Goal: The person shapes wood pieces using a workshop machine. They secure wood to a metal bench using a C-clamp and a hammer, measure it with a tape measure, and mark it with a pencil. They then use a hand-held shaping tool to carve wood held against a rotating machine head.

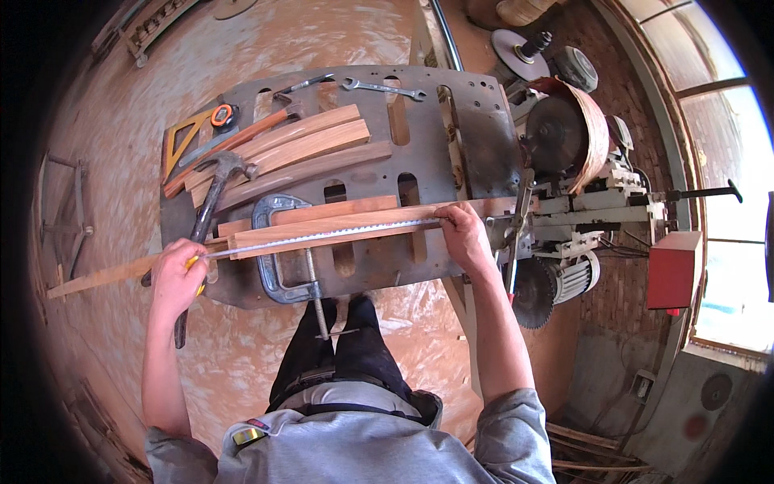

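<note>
A white tape blade (322, 237) stretches along a pale wooden strip (339, 227) on the grey metal table (476, 242). My left hand (177, 274) grips the yellow tape measure (195, 263) at the strip's left end. My right hand (463, 230) is closed on the blade near the strip's right side. A large C-clamp (266, 270) sits around the strips, its screw hanging toward me. A hammer (218, 185) lies across the left side, partly behind my left hand. More wooden strips (322, 129) and an orange-handled tool (242, 134) lie farther back.
A set square (181, 145), an orange-and-black round tool (224, 114) and a wrench (384, 88) lie along the back. At the right stand machinery with a toothed blade (532, 294), a round disc (555, 133) and a red box (673, 270), beside a window.
</note>
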### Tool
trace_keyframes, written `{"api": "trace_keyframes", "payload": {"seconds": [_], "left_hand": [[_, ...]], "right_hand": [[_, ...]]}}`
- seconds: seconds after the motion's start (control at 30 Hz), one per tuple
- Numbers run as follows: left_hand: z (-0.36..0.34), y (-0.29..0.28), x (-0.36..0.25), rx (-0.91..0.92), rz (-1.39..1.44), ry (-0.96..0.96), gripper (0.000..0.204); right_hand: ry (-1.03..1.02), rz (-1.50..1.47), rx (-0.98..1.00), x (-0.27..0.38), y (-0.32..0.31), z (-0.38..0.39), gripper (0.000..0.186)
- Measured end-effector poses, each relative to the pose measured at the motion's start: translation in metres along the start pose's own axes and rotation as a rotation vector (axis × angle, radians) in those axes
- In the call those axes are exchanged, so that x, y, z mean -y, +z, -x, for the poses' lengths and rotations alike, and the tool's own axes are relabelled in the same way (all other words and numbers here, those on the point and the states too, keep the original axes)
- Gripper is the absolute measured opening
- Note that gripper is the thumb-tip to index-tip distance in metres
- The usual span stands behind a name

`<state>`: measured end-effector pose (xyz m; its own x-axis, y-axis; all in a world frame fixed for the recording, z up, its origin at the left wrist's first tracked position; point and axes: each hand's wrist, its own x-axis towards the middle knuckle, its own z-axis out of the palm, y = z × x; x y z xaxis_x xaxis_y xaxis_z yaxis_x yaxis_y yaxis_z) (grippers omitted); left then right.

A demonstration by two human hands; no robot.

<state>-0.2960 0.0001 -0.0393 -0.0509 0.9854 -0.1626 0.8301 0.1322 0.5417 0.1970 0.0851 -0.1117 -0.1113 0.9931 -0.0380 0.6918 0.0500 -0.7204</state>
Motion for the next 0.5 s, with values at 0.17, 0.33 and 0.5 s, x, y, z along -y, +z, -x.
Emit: {"api": "trace_keyframes", "payload": {"seconds": [0.17, 0.33, 0.5], "left_hand": [[0.008, -0.003, 0.024, -0.071, -0.082, 0.053, 0.017], [0.014, -0.01, 0.032, -0.057, -0.168, 0.09, 0.016], [0.028, -0.023, 0.029, -0.055, -0.151, 0.06, 0.015]], "right_hand": [[-0.025, 0.008, 0.001, 0.006, 0.018, 0.001, 0.032], [0.076, 0.029, 0.059, 0.006, 0.018, 0.025, 0.038], [0.007, 0.038, 0.043, 0.011, 0.024, 0.032, 0.035]]}}
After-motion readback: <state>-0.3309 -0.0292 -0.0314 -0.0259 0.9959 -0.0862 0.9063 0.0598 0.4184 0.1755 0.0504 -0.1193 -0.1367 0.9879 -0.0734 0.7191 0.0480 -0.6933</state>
